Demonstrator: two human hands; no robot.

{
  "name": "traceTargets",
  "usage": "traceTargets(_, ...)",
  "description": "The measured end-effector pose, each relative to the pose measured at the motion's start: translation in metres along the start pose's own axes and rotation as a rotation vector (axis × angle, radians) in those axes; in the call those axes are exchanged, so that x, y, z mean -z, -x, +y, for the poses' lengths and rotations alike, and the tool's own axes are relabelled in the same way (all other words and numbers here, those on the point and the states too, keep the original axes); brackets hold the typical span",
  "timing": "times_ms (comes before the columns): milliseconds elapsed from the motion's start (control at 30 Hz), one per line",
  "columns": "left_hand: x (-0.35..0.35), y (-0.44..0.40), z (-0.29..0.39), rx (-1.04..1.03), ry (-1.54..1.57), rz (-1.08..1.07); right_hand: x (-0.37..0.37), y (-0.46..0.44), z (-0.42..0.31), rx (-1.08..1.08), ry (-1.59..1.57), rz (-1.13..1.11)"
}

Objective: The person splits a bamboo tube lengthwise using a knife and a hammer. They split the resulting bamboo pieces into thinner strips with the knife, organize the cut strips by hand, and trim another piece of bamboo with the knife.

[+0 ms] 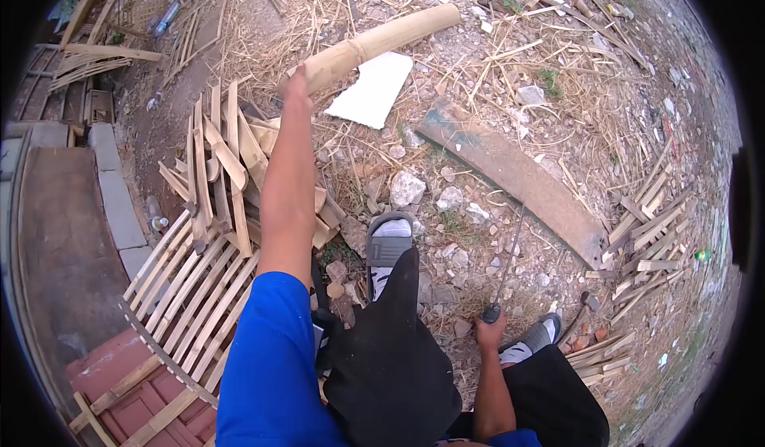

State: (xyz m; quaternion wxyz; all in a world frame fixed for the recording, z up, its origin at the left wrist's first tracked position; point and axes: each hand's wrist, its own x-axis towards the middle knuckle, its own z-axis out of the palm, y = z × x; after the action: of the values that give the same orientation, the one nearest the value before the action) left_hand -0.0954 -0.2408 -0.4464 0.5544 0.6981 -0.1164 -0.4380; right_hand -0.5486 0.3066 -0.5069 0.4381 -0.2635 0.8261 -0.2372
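My left hand [296, 83] is stretched far forward and closed on the near end of a thick, pale bamboo pole [382, 39]. The pole slants up to the right, with a joint ring partway along it. Close to my right foot, my right hand [489, 333] is closed round the dark handle of a long, thin tool [505, 270]. This looks like a blade seen edge-on, and its tip reaches a worn wooden board [518, 172] on the ground. Beneath the pole lies a white foam-like piece [373, 90].
Split bamboo strips [227, 152] are heaped on the left, beside a slatted bamboo rack [187, 296]. More strips [649, 228] lie at the right, near a hammer-like tool [586, 307]. Stones [407, 188] and straw cover the ground around my sandalled feet [390, 244].
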Motion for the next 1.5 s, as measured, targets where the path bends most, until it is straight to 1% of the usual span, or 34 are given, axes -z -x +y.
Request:
traceTargets(67, -0.028, 0.074, 0.049, -0.191, -0.067, -0.011, 0.003, 0.002, -0.005, -0.022, -0.005, -0.006)
traceTargets(133, -0.056, 0.106, 0.089, -0.727, -0.357, -0.17, 0.016, -0.006, 0.001, 0.023, 0.015, 0.005)
traceTargets(167, -0.058, 0.12, 0.111, -1.002, -0.522, -0.239, 0.009, 0.003, 0.012, 0.029, 0.016, -0.004)
traceTargets(200, -0.085, 0.123, 0.134, -1.237, -0.631, -0.165, 0.017, -0.003, 0.007, 0.069, 0.008, 0.039)
traceTargets(267, -0.102, 0.215, 0.181, -1.47, -0.743, -0.322, 0.023, 0.007, 0.007, 0.117, -0.016, 0.108)
traceTargets(300, -0.115, 0.267, 0.204, -1.588, -0.781, -0.391, 0.034, -0.003, 0.002, 0.119, -0.003, 0.12)
traceTargets(333, -0.124, 0.308, 0.218, -1.673, -0.767, -0.401, 0.044, -0.011, -0.002, 0.104, 0.01, 0.125)
traceTargets(367, -0.122, 0.345, 0.225, -1.751, -0.787, -0.428, 0.042, -0.001, -0.003, 0.063, 0.013, 0.106)
traceTargets(433, -0.12, 0.408, 0.232, -1.859, -0.802, -0.474, 0.078, 0.003, -0.046, 0.133, 0.062, 0.23)
traceTargets(467, -0.12, 0.434, 0.236, -1.899, -0.832, -0.509, 0.097, 0.017, -0.077, 0.127, 0.03, 0.282)
traceTargets(500, -0.116, 0.457, 0.235, -1.938, -0.888, -0.554, 0.103, 0.025, -0.094, 0.177, -0.089, 0.282)
traceTargets(533, -0.113, 0.48, 0.233, -1.92, -0.851, -0.62, 0.11, 0.005, -0.1, 0.254, -0.119, 0.35)
traceTargets(567, -0.108, 0.504, 0.226, -1.874, -0.874, -0.656, 0.138, 0.014, -0.129, 0.3, -0.199, 0.316)
traceTargets(600, -0.1, 0.524, 0.217, -1.825, -0.917, -0.698, 0.154, 0.032, -0.154, 0.415, -0.284, 0.401)
traceTargets(633, -0.094, 0.543, 0.208, -1.774, -0.945, -0.731, 0.17, 0.0, -0.157, 0.439, -0.351, 0.32)
traceTargets(667, -0.084, 0.564, 0.198, -1.762, -0.93, -0.794, 0.206, 0.037, -0.197, 0.379, -0.435, 0.294)
traceTargets(700, -0.079, 0.575, 0.184, -1.754, -0.936, -0.844, 0.234, 0.057, -0.22, 0.328, -0.439, 0.223)
traceTargets(733, -0.077, 0.578, 0.168, -1.744, -0.934, -0.887, 0.256, 0.074, -0.238, 0.306, -0.452, 0.212)
traceTargets(767, -0.076, 0.578, 0.153, -1.737, -0.926, -0.929, 0.277, 0.093, -0.249, 0.357, -0.466, 0.2)
traceTargets(833, -0.069, 0.579, 0.126, -1.804, -0.882, -1.013, 0.3, 0.124, -0.264, 0.396, -0.511, 0.193)
traceTargets(867, -0.072, 0.57, 0.111, -1.788, -0.831, -1.102, 0.307, 0.144, -0.271, 0.428, -0.586, 0.169)
traceTargets(933, -0.061, 0.567, 0.088, -1.714, -0.784, -1.133, 0.301, 0.187, -0.274, 0.47, -0.73, 0.098)
traceTargets(967, -0.06, 0.566, 0.081, -1.679, -0.758, -1.137, 0.294, 0.202, -0.273, 0.493, -0.729, 0.102)
traceTargets(1033, -0.065, 0.561, 0.073, -1.689, -0.675, -1.135, 0.279, 0.226, -0.27, 0.539, -0.719, 0.106)
traceTargets(1100, -0.06, 0.556, 0.063, -1.697, -0.612, -1.119, 0.262, 0.237, -0.265, 0.559, -0.717, 0.045)
traceTargets(1167, -0.064, 0.555, 0.068, -1.746, -0.558, -1.092, 0.247, 0.251, -0.272, 0.524, -0.693, 0.035)
traceTargets(1200, -0.063, 0.55, 0.068, -1.519, -0.593, -1.281, 0.237, 0.26, -0.273, 0.489, -0.704, 0.005)
traceTargets(1300, -0.063, 0.546, 0.068, -1.327, -0.623, -1.332, 0.228, 0.269, -0.273, 0.471, -0.726, -0.018)
traceTargets(1333, -0.065, 0.547, 0.068, -1.31, -0.617, -1.339, 0.227, 0.266, -0.269, 0.483, -0.71, -0.007)
traceTargets(1400, -0.066, 0.555, 0.071, -1.279, -0.69, -1.306, 0.228, 0.253, -0.26, 0.487, -0.665, -0.021)
traceTargets(1433, -0.066, 0.562, 0.072, -1.263, -0.728, -1.293, 0.229, 0.247, -0.255, 0.503, -0.621, 0.008)
traceTargets(1500, -0.069, 0.564, 0.066, -1.308, -0.644, -1.32, 0.227, 0.24, -0.247, 0.528, -0.534, 0.056)
